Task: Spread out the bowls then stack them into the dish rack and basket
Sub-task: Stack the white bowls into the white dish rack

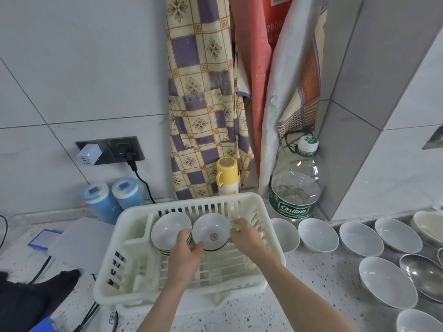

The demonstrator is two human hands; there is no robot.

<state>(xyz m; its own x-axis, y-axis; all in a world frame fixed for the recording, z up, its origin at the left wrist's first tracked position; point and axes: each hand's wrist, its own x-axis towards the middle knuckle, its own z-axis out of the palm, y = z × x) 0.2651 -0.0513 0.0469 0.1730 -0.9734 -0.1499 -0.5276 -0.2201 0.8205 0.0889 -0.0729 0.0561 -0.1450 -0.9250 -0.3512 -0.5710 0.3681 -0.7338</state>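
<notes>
A white plastic dish rack (266, 238) stands on the speckled counter in front of me. Inside it, at the back left, several white bowls (167, 230) lean nested on edge. Beside them a white bowl with a red emblem (211, 230) is tilted up, its dark-ringed foot down. My left hand (185, 251) grips its lower left rim, touching the nested bowls. My right hand (247, 236) holds its right rim. More white bowls (317, 234) lie spread in a row on the counter to the right, with another (386, 281) nearer me.
A large water bottle (296, 185) and a yellow-capped bottle (227, 176) stand behind the rack. Two blue-lidded jars (107, 200) and a wall socket with cables are at left. A steel bowl (424, 271) sits far right. Dark cloth lies at lower left.
</notes>
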